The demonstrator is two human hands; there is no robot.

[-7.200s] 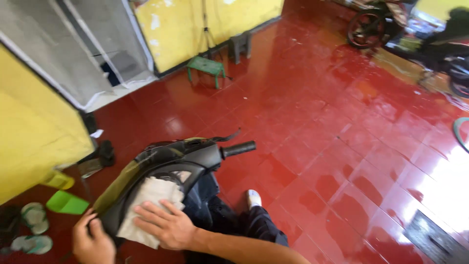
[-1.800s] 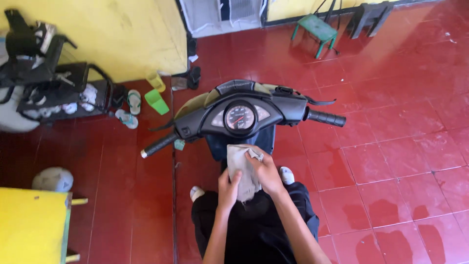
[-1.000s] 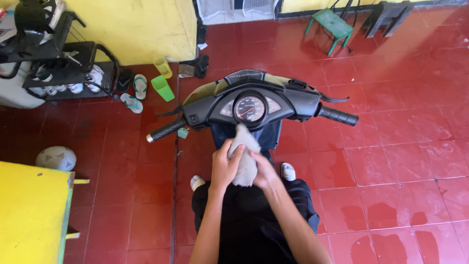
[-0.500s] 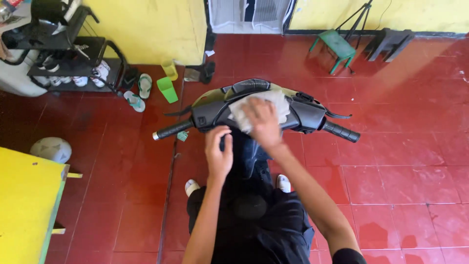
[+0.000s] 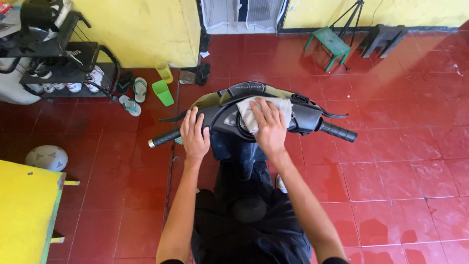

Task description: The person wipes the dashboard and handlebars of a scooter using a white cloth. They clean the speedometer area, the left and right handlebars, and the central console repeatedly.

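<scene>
I look down on a dark scooter's handlebar and dash between my knees. My right hand lies flat on a pale grey cloth, pressing it over the middle of the dash and hiding the gauge. My left hand rests on the left side of the handlebar cover, fingers spread, just inboard of the left grip. The right grip sticks out free.
Red tiled floor all around. A black shoe rack and sandals stand at the yellow wall on the left, with a green dustpan. A yellow table is at lower left, a helmet beside it, a green stool at the back.
My right hand has carried the cloth from below the dash up onto the gauge. My left hand has moved from the cloth to the left side of the handlebar.
</scene>
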